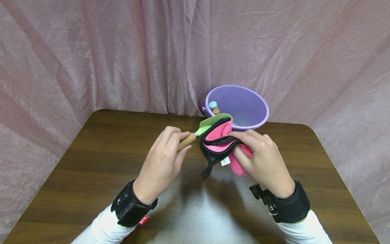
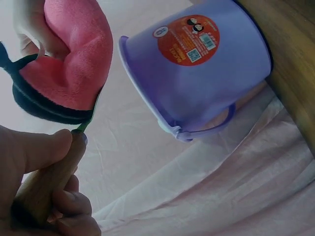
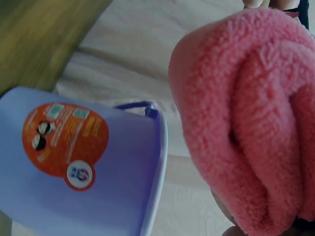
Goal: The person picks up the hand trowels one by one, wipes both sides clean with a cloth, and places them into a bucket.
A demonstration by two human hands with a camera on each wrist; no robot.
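My left hand [image 1: 163,157] grips a small hand trowel [image 1: 210,122] by its wooden handle; its green blade points up and right. In my right hand [image 1: 265,161] is a folded pink fluffy cloth [image 1: 240,164] with black edging, a black loop and a white label, pinched between thumb and fingers. The cloth lies against the blade and hides part of it, as the left wrist view also shows, where only a thin green edge appears beside the pink cloth [image 2: 91,44]. Both things are held above the table, in front of the bucket.
A purple bucket [image 1: 243,105] with a side handle and an orange label [image 3: 66,142] stands at the table's back edge. Inside it are a light-blue end [image 1: 212,105] and a tan end [image 1: 216,111]. A pink curtain [image 1: 137,57] hangs behind the brown wooden table [image 1: 91,162].
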